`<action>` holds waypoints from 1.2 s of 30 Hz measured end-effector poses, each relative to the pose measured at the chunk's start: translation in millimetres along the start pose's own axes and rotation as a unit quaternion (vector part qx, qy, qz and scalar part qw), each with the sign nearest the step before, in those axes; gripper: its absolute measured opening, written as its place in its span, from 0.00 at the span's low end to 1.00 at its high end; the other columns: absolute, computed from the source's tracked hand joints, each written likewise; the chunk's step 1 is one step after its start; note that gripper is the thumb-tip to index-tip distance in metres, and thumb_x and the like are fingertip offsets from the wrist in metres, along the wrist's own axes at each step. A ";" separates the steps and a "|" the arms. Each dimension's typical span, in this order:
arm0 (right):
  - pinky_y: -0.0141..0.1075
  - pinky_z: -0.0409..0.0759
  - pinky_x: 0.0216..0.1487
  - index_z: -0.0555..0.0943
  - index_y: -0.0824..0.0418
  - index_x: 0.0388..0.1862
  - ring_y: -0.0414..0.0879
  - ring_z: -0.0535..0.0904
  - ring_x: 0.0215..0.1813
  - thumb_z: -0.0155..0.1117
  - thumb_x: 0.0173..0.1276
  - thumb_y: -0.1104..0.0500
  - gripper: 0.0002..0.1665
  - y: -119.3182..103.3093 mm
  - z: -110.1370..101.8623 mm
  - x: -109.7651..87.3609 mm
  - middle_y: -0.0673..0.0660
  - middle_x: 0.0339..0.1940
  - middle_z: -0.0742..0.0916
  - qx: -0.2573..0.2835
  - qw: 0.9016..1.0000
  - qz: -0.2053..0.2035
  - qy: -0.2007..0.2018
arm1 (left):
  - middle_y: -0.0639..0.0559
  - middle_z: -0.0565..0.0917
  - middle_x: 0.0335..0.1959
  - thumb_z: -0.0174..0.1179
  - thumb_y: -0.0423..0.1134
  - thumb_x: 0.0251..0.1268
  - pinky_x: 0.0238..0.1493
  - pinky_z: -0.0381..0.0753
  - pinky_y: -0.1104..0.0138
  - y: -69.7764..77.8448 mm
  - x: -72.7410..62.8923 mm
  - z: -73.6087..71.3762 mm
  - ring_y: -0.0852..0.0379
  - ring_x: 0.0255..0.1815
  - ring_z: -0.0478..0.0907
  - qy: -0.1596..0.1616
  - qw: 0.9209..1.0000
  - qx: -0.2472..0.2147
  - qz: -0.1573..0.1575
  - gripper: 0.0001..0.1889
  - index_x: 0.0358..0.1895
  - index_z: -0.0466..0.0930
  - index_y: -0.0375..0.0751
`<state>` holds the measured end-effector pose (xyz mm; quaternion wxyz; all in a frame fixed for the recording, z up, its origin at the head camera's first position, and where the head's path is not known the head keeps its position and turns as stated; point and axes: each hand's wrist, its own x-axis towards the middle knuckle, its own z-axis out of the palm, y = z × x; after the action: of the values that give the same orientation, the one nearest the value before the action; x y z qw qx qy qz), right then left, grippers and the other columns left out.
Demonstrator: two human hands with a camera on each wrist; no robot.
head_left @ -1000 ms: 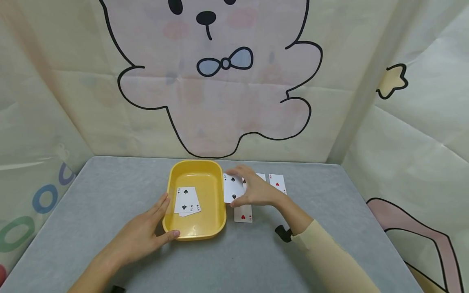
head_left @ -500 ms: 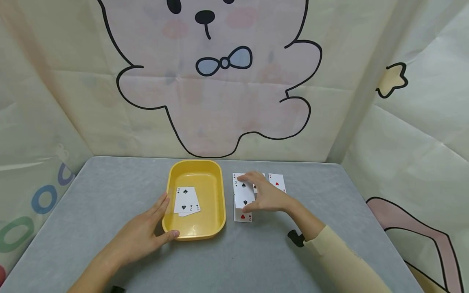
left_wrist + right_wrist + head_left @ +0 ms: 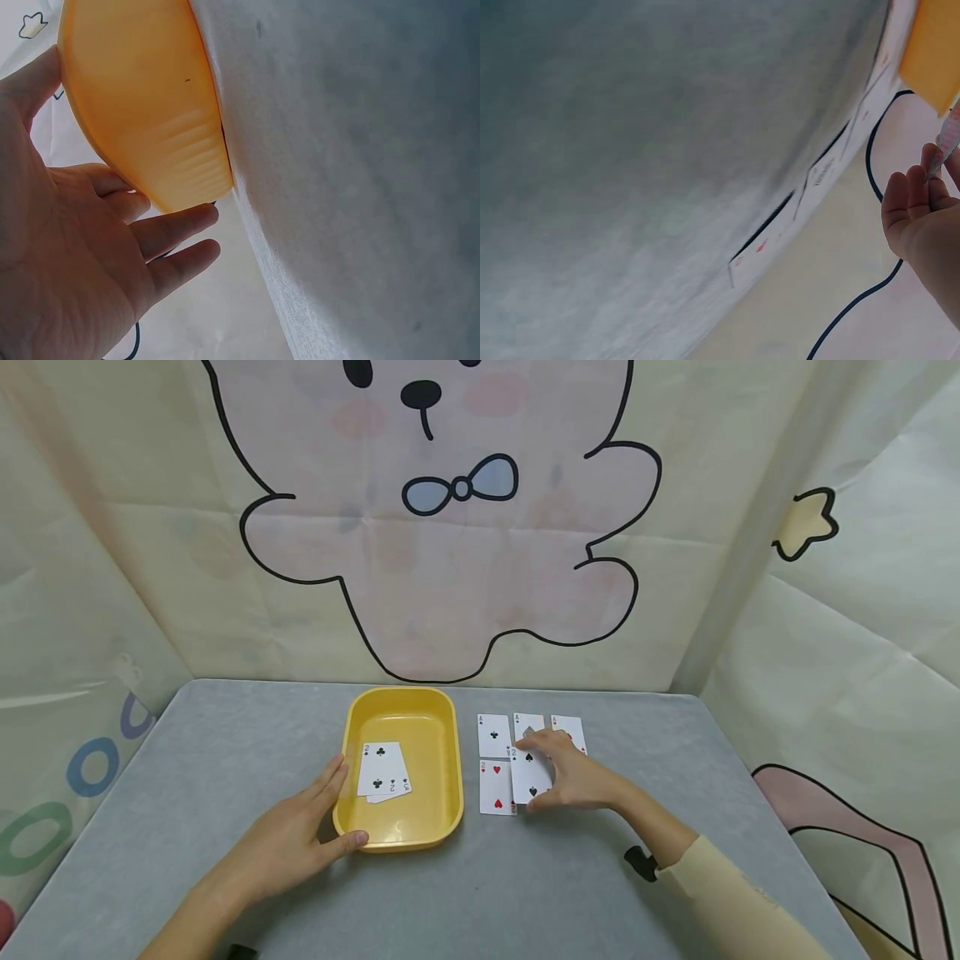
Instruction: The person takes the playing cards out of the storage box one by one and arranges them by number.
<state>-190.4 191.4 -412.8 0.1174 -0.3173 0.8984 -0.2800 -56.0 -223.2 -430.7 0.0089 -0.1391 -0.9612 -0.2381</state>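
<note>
My right hand pinches a two of spades by its long-side ends between thumb and fingers; the card's left edge overlaps the two of hearts in the head view. In the right wrist view the held card shows its patterned back. My left hand rests against the left side of a yellow tray, its fingers extended and its thumb at the near rim. Inside the tray a two of clubs lies over another card, which is mostly covered.
Behind the two of hearts lies an ace of clubs. Right of it are another ace, partly hidden by my hand, and a red ace. The grey table ends at a printed curtain.
My right hand has carried the two of spades rightward from beside the tray, past the two of hearts. The ace of clubs and two of hearts are uncovered. My left hand stays put.
</note>
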 end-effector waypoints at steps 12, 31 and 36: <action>0.53 0.71 0.64 0.78 0.61 0.68 0.54 0.69 0.66 0.85 0.46 0.50 0.49 15.5 5.7 -10.3 0.57 0.64 0.78 -0.031 0.999 0.000 -0.012 | 0.44 0.55 0.86 0.62 0.70 0.68 0.64 0.75 0.40 0.5 0.0 -0.8 0.35 0.74 0.71 0.000 1.000 0.001 0.001 0.54 0.84 0.54 0.36; 0.53 0.71 0.65 0.78 0.64 0.69 0.54 0.69 0.64 0.86 0.45 0.52 0.51 31.5 18.0 -5.1 0.56 0.60 0.79 -0.039 0.999 0.002 -0.023 | 0.45 0.55 0.85 0.62 0.71 0.67 0.64 0.75 0.40 -0.5 0.9 1.3 0.35 0.74 0.71 0.001 1.000 0.004 -0.001 0.54 0.84 0.55 0.36; 0.50 0.73 0.63 0.77 0.65 0.70 0.54 0.69 0.63 0.86 0.45 0.52 0.51 31.1 18.7 -3.2 0.57 0.60 0.79 -0.055 0.998 0.001 -0.026 | 0.45 0.55 0.85 0.62 0.71 0.67 0.65 0.75 0.40 -0.8 1.2 1.5 0.35 0.75 0.70 0.000 1.000 0.002 -0.002 0.54 0.84 0.55 0.37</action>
<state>-196.4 205.3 -445.9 0.1234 -0.3296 0.9095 -0.2214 -57.3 -222.9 -432.3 0.0090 -0.1373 -0.9619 -0.2364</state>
